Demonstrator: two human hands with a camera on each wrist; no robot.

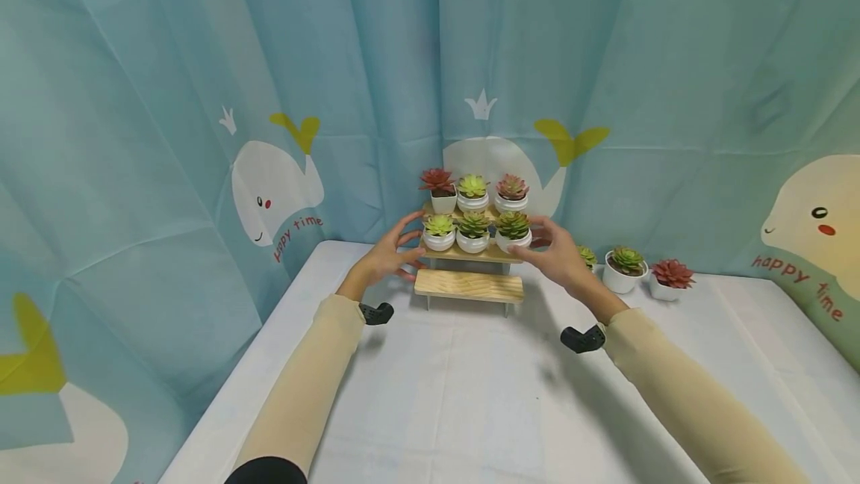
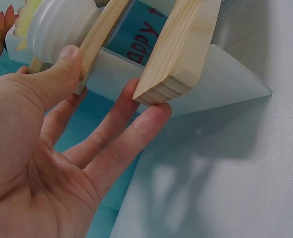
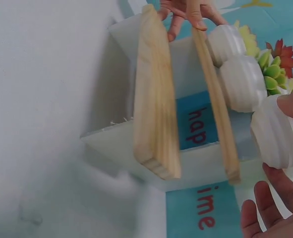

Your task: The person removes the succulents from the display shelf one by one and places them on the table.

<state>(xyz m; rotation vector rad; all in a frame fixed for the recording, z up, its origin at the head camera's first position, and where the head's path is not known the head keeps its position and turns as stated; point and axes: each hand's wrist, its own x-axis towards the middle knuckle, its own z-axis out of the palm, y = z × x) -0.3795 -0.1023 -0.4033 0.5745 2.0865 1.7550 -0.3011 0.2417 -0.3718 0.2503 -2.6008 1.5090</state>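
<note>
A three-tier wooden plant stand point(image 1: 468, 285) with white side supports stands at the back of the table. Potted succulents fill its top and middle shelves, three on each. At its left end, my left hand point(image 1: 384, 256) holds the middle shelf, the thumb point(image 2: 69, 62) on the plank and other fingertips touching the bottom shelf point(image 2: 178, 54). My right hand point(image 1: 554, 252) grips the white pot of the green succulent point(image 1: 513, 225) at the right end of the middle shelf, thumb in front and fingers behind. The bottom shelf is bare.
Right of the stand, a green succulent in a white pot point(image 1: 623, 272) and a red one point(image 1: 670, 279) stand on the white-covered table point(image 1: 470, 394). Another green succulent point(image 1: 587, 255) is partly hidden by my right hand. A blue curtain point(image 1: 390, 95) hangs close behind.
</note>
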